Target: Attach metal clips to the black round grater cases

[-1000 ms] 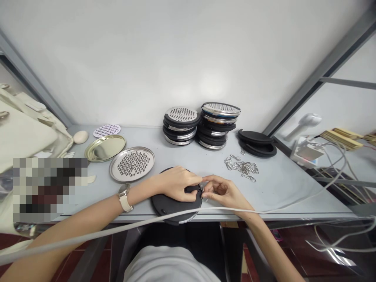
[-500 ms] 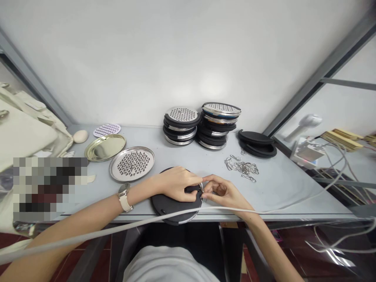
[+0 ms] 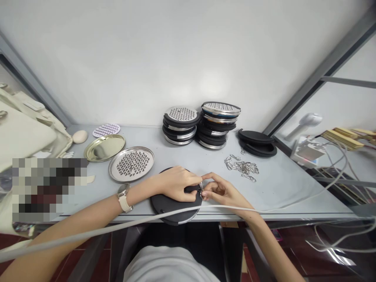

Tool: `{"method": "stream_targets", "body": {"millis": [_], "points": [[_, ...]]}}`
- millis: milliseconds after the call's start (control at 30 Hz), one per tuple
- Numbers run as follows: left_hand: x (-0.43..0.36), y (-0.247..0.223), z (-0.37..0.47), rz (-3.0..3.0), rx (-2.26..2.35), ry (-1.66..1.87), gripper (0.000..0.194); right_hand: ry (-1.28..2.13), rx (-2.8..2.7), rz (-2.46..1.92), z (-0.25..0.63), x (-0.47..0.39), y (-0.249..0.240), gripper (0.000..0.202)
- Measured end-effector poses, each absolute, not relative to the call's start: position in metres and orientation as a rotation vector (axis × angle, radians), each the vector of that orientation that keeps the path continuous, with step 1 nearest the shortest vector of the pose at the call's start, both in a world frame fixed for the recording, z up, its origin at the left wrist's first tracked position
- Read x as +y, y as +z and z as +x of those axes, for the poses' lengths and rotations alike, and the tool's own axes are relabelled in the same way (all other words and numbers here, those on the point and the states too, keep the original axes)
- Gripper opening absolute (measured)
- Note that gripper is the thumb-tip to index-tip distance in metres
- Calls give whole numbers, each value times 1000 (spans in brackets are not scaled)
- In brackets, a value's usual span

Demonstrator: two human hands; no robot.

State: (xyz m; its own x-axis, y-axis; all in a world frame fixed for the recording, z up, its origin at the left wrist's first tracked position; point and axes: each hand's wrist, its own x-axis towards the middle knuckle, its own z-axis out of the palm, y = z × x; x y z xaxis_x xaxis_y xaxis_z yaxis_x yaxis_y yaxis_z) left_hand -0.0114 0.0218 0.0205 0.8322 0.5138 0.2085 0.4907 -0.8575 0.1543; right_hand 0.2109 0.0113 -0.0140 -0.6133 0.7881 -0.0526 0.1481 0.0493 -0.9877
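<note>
The grey table (image 3: 279, 184) spans the frame. At upper ctr, two tall stacks, the L one (image 3: 181, 125) and the R one (image 3: 219, 125), are built up of similar rimmed rounds w/ silver and black edges.

The black disc (image 3: 169, 205) is laid flat at lower ctr, its bottom rim seemingly lapped over the table's front edge; a white cable (image 3: 141, 222) is seen crossing in front. Prob. a stiff, fairly light piece, w/ a matte surface that shouldn't slip much. Best gripped by the rim at opposite sides, or held down from above; if pressed hard on the overlapping side, it could be tipped.

The L hand (image 3: 179, 184) is spread over the disc's top, thumb and forefinger apart, tips set by its R rim; whether anything is pinched there can't be told.

By the R hand (image 3: 221, 192), thumb and finger drawn narrow, a small metal clip (image 3: 201, 187) is held at that rim. Prob. springy, smooth, v. light, easily dropped; best pinched on its broad side, w/ fingertips not nipped.
</note>
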Motion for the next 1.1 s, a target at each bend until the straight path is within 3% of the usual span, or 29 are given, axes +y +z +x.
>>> {"method": "stream_targets", "body": {"millis": [733,1100], "points": [[21,21,-13,2930,796,380,8,1554,-1890,-933,212,10,-14,35],[21,23,-11,2904,777,387,6,1470,-1956,-943,211,9,-13,20]]}}
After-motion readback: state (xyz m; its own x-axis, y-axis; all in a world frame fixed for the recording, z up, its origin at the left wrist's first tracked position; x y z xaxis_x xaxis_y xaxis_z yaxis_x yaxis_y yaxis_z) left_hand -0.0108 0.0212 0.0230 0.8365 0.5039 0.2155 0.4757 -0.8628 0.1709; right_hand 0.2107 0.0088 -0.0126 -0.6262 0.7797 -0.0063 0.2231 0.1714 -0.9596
